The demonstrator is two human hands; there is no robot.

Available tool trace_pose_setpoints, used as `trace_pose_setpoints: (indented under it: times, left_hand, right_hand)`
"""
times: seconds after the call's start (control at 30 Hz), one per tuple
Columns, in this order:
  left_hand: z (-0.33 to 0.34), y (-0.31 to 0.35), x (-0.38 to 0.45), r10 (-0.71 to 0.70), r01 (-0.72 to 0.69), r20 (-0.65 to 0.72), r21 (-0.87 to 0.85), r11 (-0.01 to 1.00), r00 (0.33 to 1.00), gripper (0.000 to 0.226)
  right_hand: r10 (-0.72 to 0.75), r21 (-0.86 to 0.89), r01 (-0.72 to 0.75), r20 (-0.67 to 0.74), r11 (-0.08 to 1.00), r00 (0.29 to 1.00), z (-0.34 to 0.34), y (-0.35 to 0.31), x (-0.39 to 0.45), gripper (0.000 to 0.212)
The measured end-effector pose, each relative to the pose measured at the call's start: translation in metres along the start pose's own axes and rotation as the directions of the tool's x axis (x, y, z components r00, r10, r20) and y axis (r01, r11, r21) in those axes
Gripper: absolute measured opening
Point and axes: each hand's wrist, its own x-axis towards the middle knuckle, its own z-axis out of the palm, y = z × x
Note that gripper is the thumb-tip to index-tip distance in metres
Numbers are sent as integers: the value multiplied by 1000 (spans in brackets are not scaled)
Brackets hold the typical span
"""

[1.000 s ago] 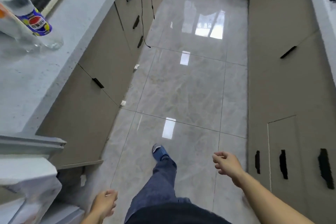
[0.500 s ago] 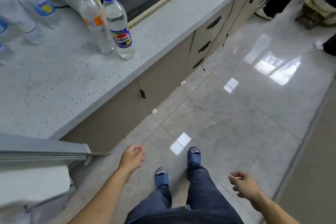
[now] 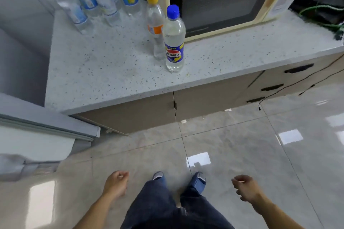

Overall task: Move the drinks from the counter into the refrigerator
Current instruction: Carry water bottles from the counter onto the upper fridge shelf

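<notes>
Both hands hang low over the floor point(image 3: 242, 145), loosely curled and holding nothing — the left hand point(image 3: 116, 184) beside the left leg, the right hand point(image 3: 245, 188) beside the right. Up ahead of them the drinks stand on the counter point(image 3: 111, 72). Nearest its front edge is the blue-cap bottle point(image 3: 174, 42) with clear liquid, upright; just behind it, touching or nearly so, stands the orange-cap bottle point(image 3: 154, 26), also clear. Further back a blurred cluster of bottles point(image 3: 93, 3) (count unclear) lines the far left. The microwave point(image 3: 219, 0) sits right of the pair. The counter between the hands and the cluster is bare, and to the left hand's side the fridge door point(image 3: 46, 126) juts out
</notes>
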Motion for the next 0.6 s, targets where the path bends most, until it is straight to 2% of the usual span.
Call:
trace_pose_setpoints:
  times: [0.27, 0.37, 0.47, 0.6]
  left_hand:
    - [16, -26, -24, -194, 164, -74, -293, 942, 978, 10]
    - [13, -17, -17, -228, 176, -89, -397, 901, 970, 9]
    - [8, 5, -2, -204, 153, -64, -456, 877, 977, 6]
    - [-8, 59, 22, -39, -10, -92, -484, 875, 995, 8]
  right_hand:
    - [-130, -132, 151, 153, 980, 980, 18, -105, 31, 8]
    - [-188, -135, 219, 211, 966, 959, 39, -151, 23, 9]
    - [-297, -133, 340, 267, 931, 917, 58, -204, 4, 7]
    - [-469, -111, 534, 351, 838, 810, 87, -288, -29, 12]
